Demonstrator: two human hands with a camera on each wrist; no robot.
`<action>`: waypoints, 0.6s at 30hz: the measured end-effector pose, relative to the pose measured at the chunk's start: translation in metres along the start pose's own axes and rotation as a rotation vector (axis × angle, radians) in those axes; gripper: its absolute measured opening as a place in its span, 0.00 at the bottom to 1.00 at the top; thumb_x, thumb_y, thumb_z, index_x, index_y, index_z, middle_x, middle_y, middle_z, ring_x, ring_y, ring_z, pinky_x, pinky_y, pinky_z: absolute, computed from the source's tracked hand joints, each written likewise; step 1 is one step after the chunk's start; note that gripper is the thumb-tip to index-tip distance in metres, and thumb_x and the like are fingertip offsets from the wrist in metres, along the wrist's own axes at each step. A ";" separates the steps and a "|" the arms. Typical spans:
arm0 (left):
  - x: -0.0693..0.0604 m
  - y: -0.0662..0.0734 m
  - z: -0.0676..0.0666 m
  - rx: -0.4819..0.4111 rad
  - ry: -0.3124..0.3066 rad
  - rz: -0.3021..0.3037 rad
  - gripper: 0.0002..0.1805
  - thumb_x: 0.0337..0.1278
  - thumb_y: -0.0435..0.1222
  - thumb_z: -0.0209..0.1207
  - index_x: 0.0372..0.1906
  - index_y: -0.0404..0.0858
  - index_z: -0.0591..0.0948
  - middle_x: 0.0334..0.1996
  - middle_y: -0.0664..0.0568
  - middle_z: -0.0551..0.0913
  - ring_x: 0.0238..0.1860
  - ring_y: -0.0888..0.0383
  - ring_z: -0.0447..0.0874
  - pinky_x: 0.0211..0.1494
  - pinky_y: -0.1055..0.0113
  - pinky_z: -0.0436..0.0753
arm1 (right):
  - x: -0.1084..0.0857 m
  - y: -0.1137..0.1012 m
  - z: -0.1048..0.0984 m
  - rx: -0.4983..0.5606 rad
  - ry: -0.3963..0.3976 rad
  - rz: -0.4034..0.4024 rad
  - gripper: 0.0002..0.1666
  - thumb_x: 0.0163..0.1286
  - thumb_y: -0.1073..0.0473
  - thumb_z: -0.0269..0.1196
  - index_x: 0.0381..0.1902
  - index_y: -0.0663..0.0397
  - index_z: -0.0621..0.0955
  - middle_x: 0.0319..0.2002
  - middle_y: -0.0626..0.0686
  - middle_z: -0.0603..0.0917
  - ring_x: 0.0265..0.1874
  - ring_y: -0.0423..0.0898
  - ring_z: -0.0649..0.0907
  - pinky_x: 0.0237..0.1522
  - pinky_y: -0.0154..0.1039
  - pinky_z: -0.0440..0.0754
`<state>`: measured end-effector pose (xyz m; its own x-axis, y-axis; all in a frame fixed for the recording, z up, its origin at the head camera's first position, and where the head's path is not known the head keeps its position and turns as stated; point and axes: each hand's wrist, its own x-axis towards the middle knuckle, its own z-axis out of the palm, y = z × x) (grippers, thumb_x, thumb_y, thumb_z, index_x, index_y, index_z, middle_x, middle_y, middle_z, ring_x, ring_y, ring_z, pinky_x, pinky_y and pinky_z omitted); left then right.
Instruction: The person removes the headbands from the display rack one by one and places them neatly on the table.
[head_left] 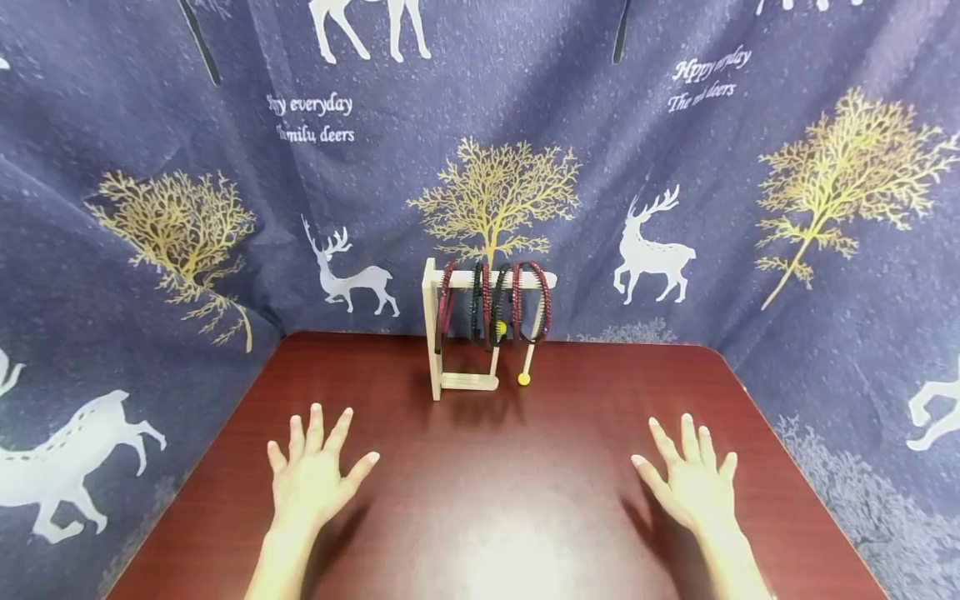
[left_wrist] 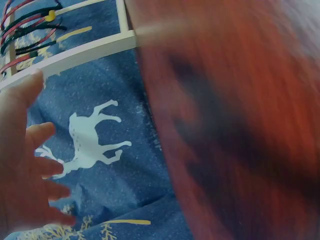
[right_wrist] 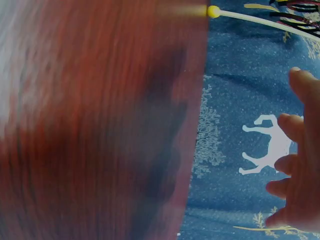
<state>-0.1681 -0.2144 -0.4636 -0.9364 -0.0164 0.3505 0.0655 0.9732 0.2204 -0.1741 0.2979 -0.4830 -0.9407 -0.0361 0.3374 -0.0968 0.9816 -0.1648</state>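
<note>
Both hands hover over the table with fingers spread, holding nothing. The left hand (head_left: 311, 479) is at the left front, and its shadow falls on the wood beside it. On the other side, the right hand (head_left: 695, 483) is held the same way. Beyond and between them, at the table's far edge, stands a pale wooden rack (head_left: 432, 333). Several hair hoops (head_left: 487, 304), dark red and black with toothed edges, hang from its top bar. In the left wrist view the rack's upright (left_wrist: 90, 52) shows past the thumb.
The reddish-brown table (head_left: 420, 467) has a bright glare near its front edge. A yellow ball (head_left: 524, 379) tips a pale stick at the rack's right side. A blue cloth (head_left: 510, 108) printed with deer and trees hangs behind and at both sides.
</note>
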 end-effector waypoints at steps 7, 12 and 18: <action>0.000 0.006 0.001 -0.044 0.028 -0.026 0.36 0.51 0.53 0.60 0.63 0.40 0.68 0.63 0.29 0.62 0.63 0.31 0.55 0.57 0.34 0.54 | -0.004 -0.002 0.002 0.066 0.055 -0.008 0.41 0.62 0.37 0.57 0.67 0.49 0.63 0.65 0.72 0.58 0.61 0.69 0.59 0.52 0.71 0.52; 0.001 0.012 0.006 -0.089 0.147 -0.018 0.32 0.48 0.48 0.63 0.58 0.38 0.73 0.57 0.31 0.69 0.57 0.33 0.65 0.51 0.38 0.66 | -0.001 -0.008 0.005 0.132 0.141 -0.035 0.39 0.59 0.44 0.62 0.65 0.52 0.66 0.62 0.73 0.63 0.57 0.70 0.66 0.50 0.67 0.60; 0.006 0.018 0.016 -0.147 0.235 -0.024 0.30 0.47 0.47 0.63 0.56 0.37 0.76 0.55 0.33 0.73 0.54 0.37 0.70 0.47 0.40 0.70 | 0.005 -0.018 0.006 0.236 0.215 -0.029 0.37 0.59 0.49 0.64 0.64 0.55 0.69 0.61 0.71 0.65 0.55 0.70 0.69 0.47 0.66 0.65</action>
<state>-0.1779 -0.1937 -0.4723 -0.8336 -0.1084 0.5416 0.1097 0.9285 0.3547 -0.1788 0.2789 -0.4843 -0.8484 0.0017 0.5293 -0.2192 0.9091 -0.3542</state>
